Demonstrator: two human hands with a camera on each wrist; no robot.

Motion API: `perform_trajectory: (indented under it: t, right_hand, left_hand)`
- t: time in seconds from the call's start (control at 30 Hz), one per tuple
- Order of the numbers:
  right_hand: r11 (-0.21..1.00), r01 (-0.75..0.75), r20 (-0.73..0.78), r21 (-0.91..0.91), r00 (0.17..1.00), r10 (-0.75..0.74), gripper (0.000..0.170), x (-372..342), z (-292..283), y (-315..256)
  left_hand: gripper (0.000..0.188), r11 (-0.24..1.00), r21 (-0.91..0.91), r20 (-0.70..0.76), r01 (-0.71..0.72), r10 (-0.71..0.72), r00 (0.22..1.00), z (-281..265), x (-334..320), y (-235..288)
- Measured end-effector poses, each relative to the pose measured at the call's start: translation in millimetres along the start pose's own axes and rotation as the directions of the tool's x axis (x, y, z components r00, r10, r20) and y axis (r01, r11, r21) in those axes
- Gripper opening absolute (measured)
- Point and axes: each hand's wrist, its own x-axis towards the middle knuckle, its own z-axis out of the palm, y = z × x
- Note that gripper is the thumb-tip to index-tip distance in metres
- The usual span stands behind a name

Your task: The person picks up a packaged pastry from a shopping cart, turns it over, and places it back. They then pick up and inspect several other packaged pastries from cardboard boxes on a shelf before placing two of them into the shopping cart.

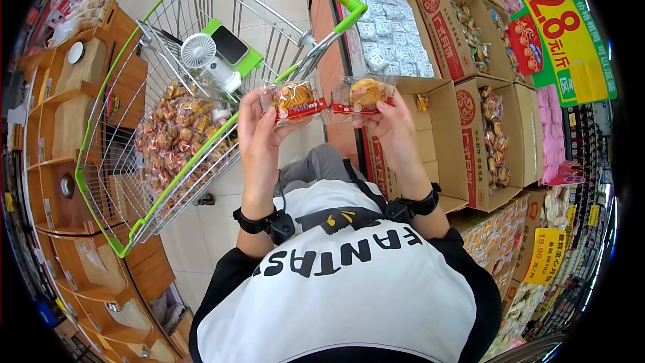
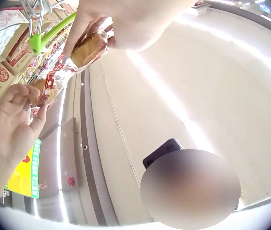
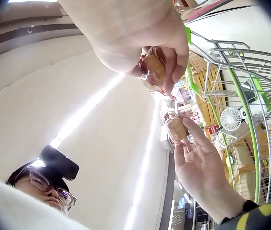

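The left hand (image 1: pixel 259 128) pinches a round golden pastry in a clear and red wrapper (image 1: pixel 294 99) between thumb and fingers. A similar wrapped pastry (image 1: pixel 367 94) is held by the right hand (image 1: pixel 394 131), its thumb on the front. Both pastries are side by side at chest height, their wrapper edges close together; whether they touch I cannot tell. In the left wrist view, the left hand (image 2: pixel 126 21) grips its pastry (image 2: pixel 88 50) from above. The right wrist view shows the right hand (image 3: pixel 140 38) curled round its pastry (image 3: pixel 154 67).
A green-edged shopping cart (image 1: pixel 121 250) stands at the left, holding a large bag of wrapped pieces (image 1: pixel 181 128), a white fan (image 1: pixel 199 51) and a phone (image 1: pixel 229 44). Cardboard boxes (image 1: pixel 440 161) of packaged goods line the right, with wooden shelves (image 1: pixel 67 191) at far left.
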Motion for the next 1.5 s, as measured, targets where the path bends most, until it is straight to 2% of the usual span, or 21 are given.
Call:
perform_trajectory:
  t: [0.23, 0.47, 0.77, 0.83, 0.93, 1.0, 1.07, 1.1, 1.23, 1.33, 1.43, 1.5]
  right_hand:
    - [1.000, -0.024, 0.052, -0.019, 0.998, 0.025, 0.034, 0, 3, 2]
    - [0.992, -0.089, 0.136, 0.094, 0.988, 0.076, 0.039, 0, 5, 9]
    - [0.987, -0.151, 0.162, 0.052, 0.977, 0.141, 0.046, -3, 11, 17]
    - [0.986, -0.162, 0.180, 0.051, 0.972, 0.150, 0.049, -3, 13, 17]
    - [0.991, -0.137, 0.216, 0.010, 0.968, 0.131, 0.053, -2, 15, 16]
    - [0.991, -0.086, 0.246, -0.102, 0.963, 0.109, 0.056, -2, 15, 16]
    - [0.989, -0.080, 0.227, -0.125, 0.968, 0.107, 0.057, -3, 18, 12]
    - [0.986, -0.075, 0.206, -0.147, 0.973, 0.105, 0.058, -3, 19, 10]
    - [0.991, -0.059, 0.198, -0.119, 0.977, 0.081, 0.061, -4, 19, 16]
    - [0.992, -0.075, 0.203, -0.097, 0.975, 0.093, 0.064, -4, 19, 16]
    - [0.988, -0.044, 0.204, -0.151, 0.976, 0.075, 0.063, -3, 20, 15]
    - [0.979, 0.043, 0.254, -0.197, 0.967, 0.009, 0.062, 1, 18, 18]
  left_hand:
    - [0.031, 0.999, 0.036, 0.036, -0.007, 0.006, 0.999, 1, -2, 1]
    - [0.027, 1.000, -0.014, 0.074, 0.018, -0.017, 0.997, -1, -3, -1]
    - [0.029, 0.995, 0.092, 0.098, 0.039, -0.048, 0.994, -3, -3, -9]
    - [0.027, 0.989, 0.123, 0.080, 0.079, -0.089, 0.993, -2, -3, -10]
    - [0.025, 0.987, 0.159, 0.108, 0.035, -0.052, 0.993, -3, -2, -12]
    - [0.025, 0.991, 0.130, 0.109, 0.038, -0.053, 0.993, -2, -2, -12]
    - [0.024, 0.994, 0.102, 0.110, 0.043, -0.055, 0.992, -2, -1, -11]
    - [0.023, 0.987, 0.156, 0.132, 0.022, -0.043, 0.990, -2, -1, -11]
    - [0.020, 0.955, 0.294, 0.191, -0.045, -0.012, 0.982, -6, 0, -13]
    - [0.017, 0.972, 0.234, 0.189, -0.035, -0.010, 0.982, -7, -2, -15]
    - [0.016, 0.966, 0.248, 0.203, -0.071, 0.020, 0.979, -6, -2, -13]
    - [0.017, 0.963, 0.252, 0.220, -0.094, 0.037, 0.975, -9, -1, -14]
